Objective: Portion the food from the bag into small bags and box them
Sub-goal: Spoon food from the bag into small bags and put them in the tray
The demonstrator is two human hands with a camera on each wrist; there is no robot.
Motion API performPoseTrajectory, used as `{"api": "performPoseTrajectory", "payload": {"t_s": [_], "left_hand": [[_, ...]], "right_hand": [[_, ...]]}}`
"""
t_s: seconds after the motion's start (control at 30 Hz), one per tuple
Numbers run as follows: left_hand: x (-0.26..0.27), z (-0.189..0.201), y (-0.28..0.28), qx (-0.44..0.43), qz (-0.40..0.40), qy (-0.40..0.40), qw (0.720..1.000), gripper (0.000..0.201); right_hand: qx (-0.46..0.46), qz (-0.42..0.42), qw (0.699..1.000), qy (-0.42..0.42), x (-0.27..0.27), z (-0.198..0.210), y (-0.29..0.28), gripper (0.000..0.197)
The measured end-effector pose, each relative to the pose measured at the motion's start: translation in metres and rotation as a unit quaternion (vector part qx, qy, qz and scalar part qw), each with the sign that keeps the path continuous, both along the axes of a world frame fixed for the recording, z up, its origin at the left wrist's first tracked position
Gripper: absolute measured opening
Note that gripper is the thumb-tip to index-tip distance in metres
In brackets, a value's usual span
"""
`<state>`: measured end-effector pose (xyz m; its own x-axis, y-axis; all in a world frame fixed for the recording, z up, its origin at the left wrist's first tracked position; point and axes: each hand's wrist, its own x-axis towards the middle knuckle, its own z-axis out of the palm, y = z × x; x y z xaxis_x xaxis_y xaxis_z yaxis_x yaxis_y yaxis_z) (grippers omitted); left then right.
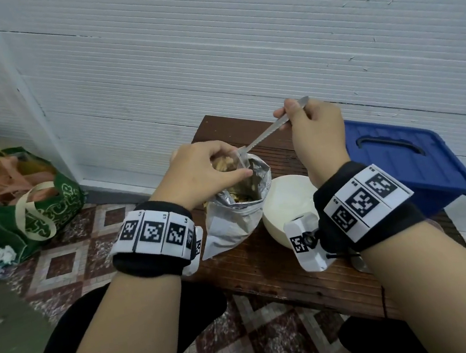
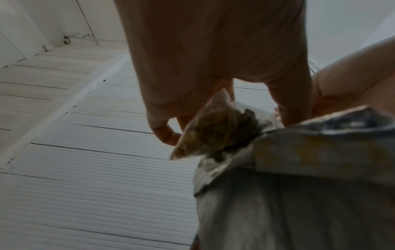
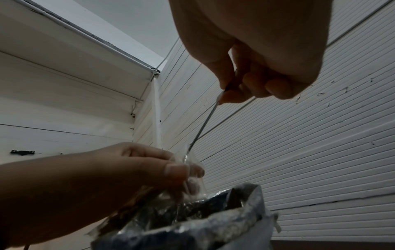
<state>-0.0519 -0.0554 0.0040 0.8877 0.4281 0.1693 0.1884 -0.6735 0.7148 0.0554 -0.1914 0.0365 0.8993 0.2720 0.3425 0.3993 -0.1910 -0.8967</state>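
On the low wooden bench [image 1: 268, 264] stands an open silver foil bag [image 1: 232, 221] with food inside. Over its mouth, my left hand [image 1: 225, 164] pinches a small clear bag [image 1: 224, 164] partly filled with brownish food; the left wrist view shows that small bag [image 2: 213, 133] bulging below my fingers. My right hand [image 1: 285, 112] grips the handle of a metal spoon [image 1: 265, 136], held slanted with its tip dipping into the small bag's opening. From the right wrist, the spoon [image 3: 203, 125] runs down to the clear bag [image 3: 192, 179] above the foil bag [image 3: 192, 228].
A white bowl [image 1: 287, 207] sits right of the foil bag, under my right wrist. A blue lidded plastic box [image 1: 408, 157] stands at the bench's right end. A green shopping bag [image 1: 36, 216] lies on the tiled floor at left. A white panelled wall is close behind.
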Motion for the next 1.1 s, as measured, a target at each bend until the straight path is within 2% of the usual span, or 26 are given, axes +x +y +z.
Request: {"api": "performPoseTrajectory", "payload": {"t_s": [0.27, 0.33, 0.47, 0.57, 0.67, 0.73, 0.8, 0.87, 0.9, 0.97, 1.1], "left_hand": [[-0.002, -0.003, 0.006, -0.056, 0.04, -0.066, 0.995, 0.036], [-0.002, -0.004, 0.008, -0.062, 0.056, -0.073, 0.994, 0.033], [-0.003, -0.004, 0.013, -0.071, 0.073, -0.086, 0.991, 0.032], [-0.004, -0.003, 0.013, -0.077, 0.068, -0.084, 0.991, 0.03], [-0.005, -0.002, 0.011, -0.081, 0.063, -0.093, 0.99, 0.025], [-0.005, -0.002, 0.01, -0.08, 0.064, -0.099, 0.99, 0.031], [-0.005, -0.003, 0.009, -0.079, 0.064, -0.102, 0.99, 0.032], [-0.004, -0.005, 0.01, -0.077, 0.063, -0.102, 0.99, 0.036], [-0.003, -0.006, 0.01, -0.075, 0.064, -0.1, 0.99, 0.039], [-0.003, -0.006, 0.011, -0.076, 0.065, -0.095, 0.99, 0.043], [-0.002, -0.006, 0.009, -0.081, 0.063, -0.083, 0.991, 0.044]], "right_hand": [[0.118, 0.079, 0.983, -0.121, -0.005, 0.009, -0.009, 0.023], [0.152, 0.06, 0.977, -0.136, -0.004, 0.011, -0.012, 0.022], [0.195, -0.032, 0.973, -0.123, -0.001, 0.006, -0.017, 0.027], [0.104, -0.041, 0.986, -0.123, 0.0, -0.007, -0.019, 0.029], [-0.027, 0.032, 0.984, -0.173, -0.003, -0.022, -0.014, 0.025], [-0.12, 0.083, 0.958, -0.245, -0.005, -0.037, -0.009, 0.029], [-0.207, 0.104, 0.916, -0.328, -0.008, -0.052, -0.005, 0.035], [-0.244, 0.107, 0.887, -0.378, -0.012, -0.063, -0.003, 0.037], [-0.249, 0.109, 0.883, -0.382, -0.013, -0.067, -0.003, 0.038], [-0.246, 0.107, 0.895, -0.358, -0.014, -0.068, -0.003, 0.041], [-0.228, 0.082, 0.943, -0.23, -0.008, -0.061, -0.006, 0.038]]}}
